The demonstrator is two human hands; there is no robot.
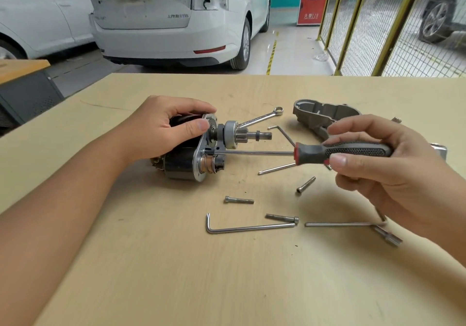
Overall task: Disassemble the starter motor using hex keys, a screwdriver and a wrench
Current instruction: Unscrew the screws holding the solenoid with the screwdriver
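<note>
The starter motor (191, 149) lies left of centre on the bench (151, 262), our left hand (161, 126) gripping its body while our right hand (383, 164) holds the screwdriver (327, 152), tip at the end plate (front housing (325, 117) already off), so next we likely turn a screw there.

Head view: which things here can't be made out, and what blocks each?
- Screwdriver tip type: too small where it meets the starter motor plate.
- Motor's black body: partly covered by the left hand.
- Grey housing: near end hidden behind the right hand.
- Metal part beyond the right hand: mostly hidden.
- Long rod: right end under the right wrist.
</note>
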